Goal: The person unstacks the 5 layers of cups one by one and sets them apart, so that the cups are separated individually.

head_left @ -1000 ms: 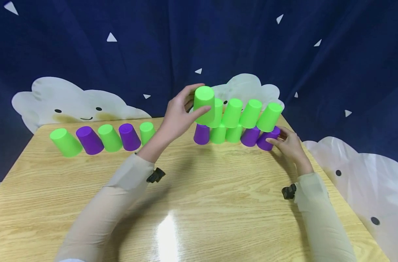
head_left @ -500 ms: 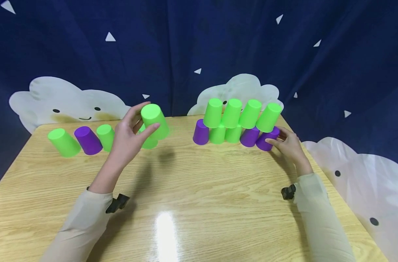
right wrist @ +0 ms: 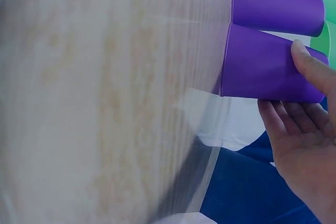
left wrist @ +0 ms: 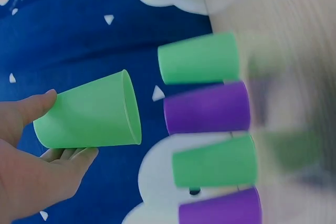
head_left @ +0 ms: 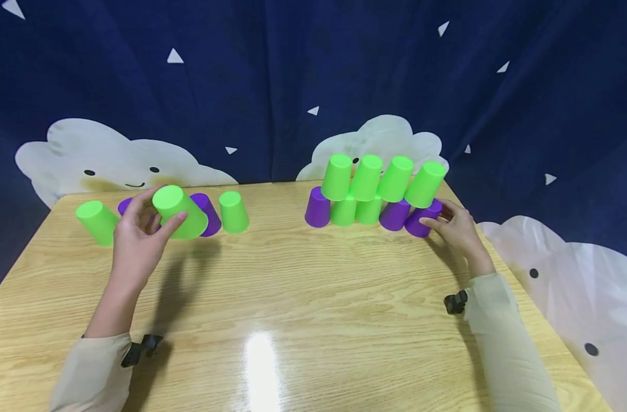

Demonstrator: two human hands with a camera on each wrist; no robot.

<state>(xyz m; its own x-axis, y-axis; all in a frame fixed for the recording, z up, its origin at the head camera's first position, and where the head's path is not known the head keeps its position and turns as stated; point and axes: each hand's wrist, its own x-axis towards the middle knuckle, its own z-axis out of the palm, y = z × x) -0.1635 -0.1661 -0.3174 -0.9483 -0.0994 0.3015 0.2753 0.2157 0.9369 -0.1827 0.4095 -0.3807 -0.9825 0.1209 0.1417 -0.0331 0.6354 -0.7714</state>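
Note:
My left hand [head_left: 140, 240] grips an upside-down green cup [head_left: 181, 214] between thumb and fingers, raised over the left row of cups. Behind that hand and cup, a purple cup [head_left: 125, 205] is mostly hidden. In the left wrist view, the held cup lies apart from a green cup [left wrist: 199, 59] and a purple cup [left wrist: 207, 108] of the row. On the right, my right hand [head_left: 457, 229] holds the end purple cup [right wrist: 268, 66] of the stack's bottom row, thumb on one side and fingers on the other. A tilted green cup [head_left: 425, 184] rests above it.
The right stack has several green cups on top, such as one green cup [head_left: 336, 177], over a bottom row that starts with a purple cup [head_left: 318, 207]. Another green cup [head_left: 234, 213] ends the left row. The wooden table [head_left: 344, 309] meets a dark blue curtain [head_left: 241, 74] behind.
My left hand has carried the green cup leftward and lower, from beside the right stack to over the left row. The right hand and the stack have stayed put.

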